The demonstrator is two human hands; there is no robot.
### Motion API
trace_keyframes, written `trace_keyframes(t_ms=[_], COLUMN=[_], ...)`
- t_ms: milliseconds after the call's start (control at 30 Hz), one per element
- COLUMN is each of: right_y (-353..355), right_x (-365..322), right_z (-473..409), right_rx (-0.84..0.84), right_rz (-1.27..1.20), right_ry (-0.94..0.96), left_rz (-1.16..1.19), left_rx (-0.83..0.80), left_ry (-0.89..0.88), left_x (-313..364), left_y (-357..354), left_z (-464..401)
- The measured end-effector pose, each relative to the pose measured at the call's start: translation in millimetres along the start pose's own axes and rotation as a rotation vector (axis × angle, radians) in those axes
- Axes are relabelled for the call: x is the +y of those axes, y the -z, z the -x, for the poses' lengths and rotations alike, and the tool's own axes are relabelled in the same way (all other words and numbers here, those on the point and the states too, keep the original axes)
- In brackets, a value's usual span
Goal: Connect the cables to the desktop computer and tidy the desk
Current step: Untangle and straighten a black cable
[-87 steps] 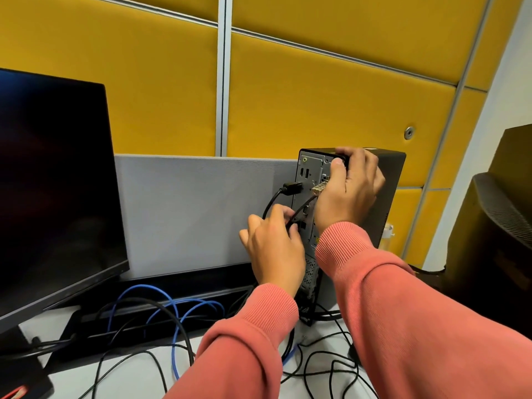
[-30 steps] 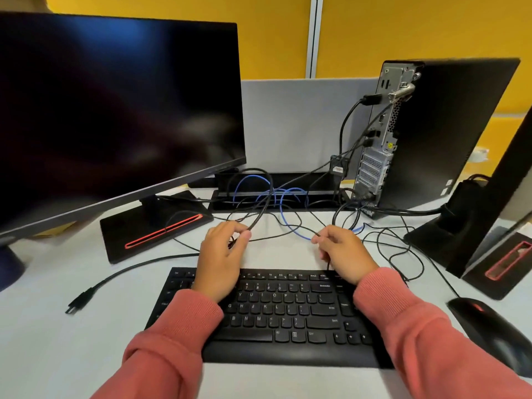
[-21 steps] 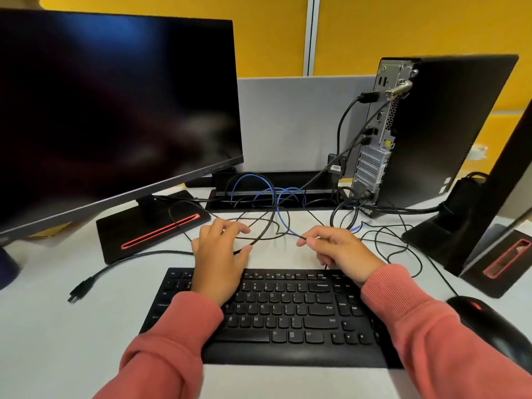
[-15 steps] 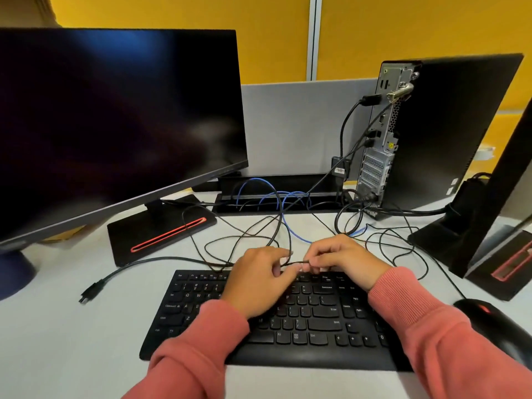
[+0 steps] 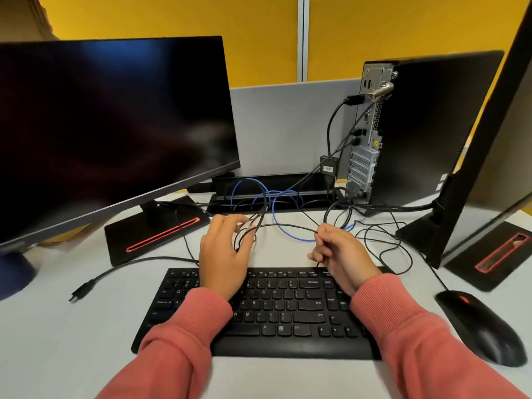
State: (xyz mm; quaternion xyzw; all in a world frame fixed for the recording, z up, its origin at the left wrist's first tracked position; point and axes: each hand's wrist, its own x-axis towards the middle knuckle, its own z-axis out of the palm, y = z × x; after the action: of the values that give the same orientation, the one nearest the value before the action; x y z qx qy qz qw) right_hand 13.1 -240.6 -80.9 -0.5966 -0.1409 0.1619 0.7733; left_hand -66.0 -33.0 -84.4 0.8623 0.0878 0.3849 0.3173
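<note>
- White desk [image 5: 51, 341] sat against yellow padded wall panels [image 5: 172, 15], with a low grey divider [image 5: 288, 125] behind the cable tray.
- Dark-screened monitor [image 5: 109, 122] stood on the left on a black base with a red stripe; the edge of a second monitor [image 5: 495, 145] showed on the right.
- Black keyboard [image 5: 276, 309] lay centre front, black mouse [image 5: 483, 326] to its right.
- Desktop computer [image 5: 426, 125], a slim black tower, stood upright at back right, rear panel facing left, several black cables plugged in.
- Thin black cable [image 5: 288, 226] arched between both hands just beyond the keyboard.
- Left hand [image 5: 224, 254] had fingers loosely curled round looped black cable strands.
- Right hand [image 5: 342, 251] pinched the cable, fingers curled.
- Blue cable [image 5: 276, 223] looped on the desk between the hands and the tray.
- Loose black cable with free plug [image 5: 77, 293] lay on the desk left of the keyboard.
- Tangled black cables [image 5: 385, 240] lay beside the tower base.
</note>
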Motion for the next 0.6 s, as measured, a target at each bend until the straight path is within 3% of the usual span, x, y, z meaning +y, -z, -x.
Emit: trace_keyframes(t_ms=[200,267,367,467,600], right_y=[-0.8,-4.3,-9.4,-19.9,-27.1], right_x=[2.5,3.2,8.9,14.0,20.8], right_z=[-10.4,-11.9,-5.4,6.2,10.8], right_rx=[0.244,0.304,0.285,0.148,0.062], right_rz=[-0.058,0.03,0.38,0.807,1.101], right_ry=[-0.089,-0.062,0.128,0.409,0.468], left_rz=[0.008,0.015,0.006,0.001,0.056], left_rx=[-0.128,-0.162,-0.203,-0.227,-0.205], left_ry=[-0.233,-0.28,-0.298,-0.326,-0.299], left_x=[7.6,4.2,-2.5,-5.9,-12.2], left_y=[-9.6,-14.0,-20.2,-21.0,-19.3], left_z=[-2.5,-4.4,-4.0,-2.9,-3.8])
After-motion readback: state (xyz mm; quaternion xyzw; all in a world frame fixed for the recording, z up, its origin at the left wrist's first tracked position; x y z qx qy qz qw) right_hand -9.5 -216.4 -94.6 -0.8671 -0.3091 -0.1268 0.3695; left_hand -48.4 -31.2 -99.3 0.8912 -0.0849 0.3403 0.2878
